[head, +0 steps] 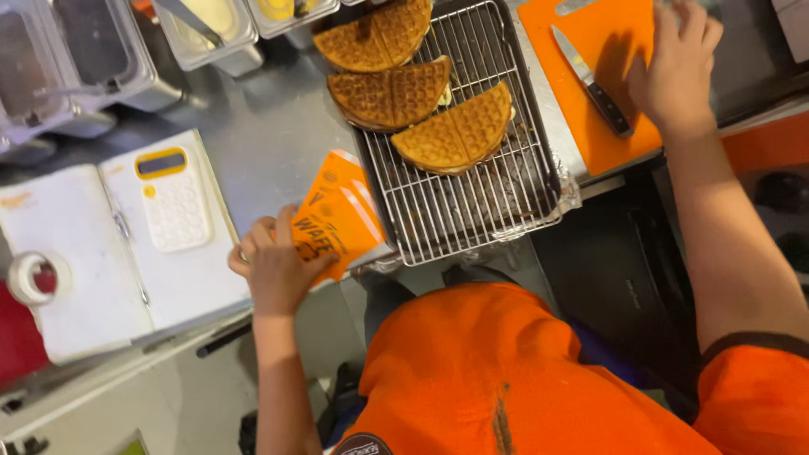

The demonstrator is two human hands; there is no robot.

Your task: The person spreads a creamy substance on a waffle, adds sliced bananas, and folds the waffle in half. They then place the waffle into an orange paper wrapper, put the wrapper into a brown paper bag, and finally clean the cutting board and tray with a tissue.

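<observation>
fingers of the left hand are closed around the lower corner of an orange paper sleeve, thumb on top, holding it flat on the steel counter just beside the wire cooling rack. three folded waffles lie in a row on the upper part of that rack, overlapping slightly. right hand rests palm down and loosely spread on the orange cutting board, gripping nothing, with a black-handled knife lying just beside it, apart from the fingers. left of the sleeve sits an open white binder with a white and yellow calculator on it and a roll of tape at its edge.
</observation>
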